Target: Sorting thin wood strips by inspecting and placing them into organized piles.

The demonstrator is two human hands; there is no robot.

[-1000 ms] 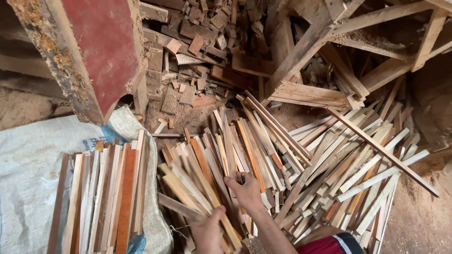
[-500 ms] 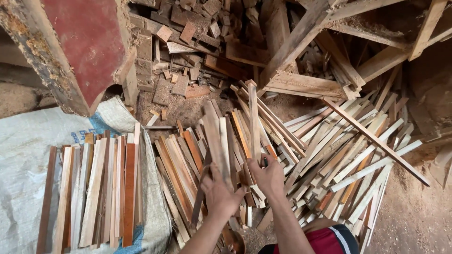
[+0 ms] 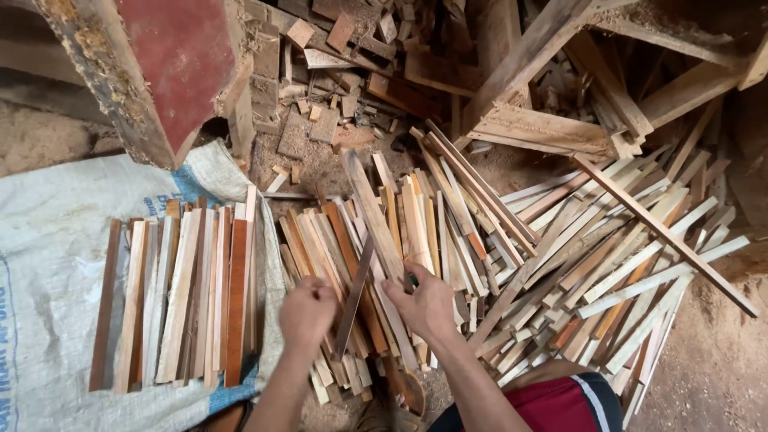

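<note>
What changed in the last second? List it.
The right hand, which lifted a long strip upright half a second ago, has lowered it onto the pile. The left hand slid left and closed over the strips. The sorted row on the sack stayed as it was.

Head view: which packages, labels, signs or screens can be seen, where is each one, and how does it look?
Sack: woven plastic bag spread flat at left under a row of wood strips; white, with blue printing along its left edge and near its top corner.
No signs or screens show.
</note>
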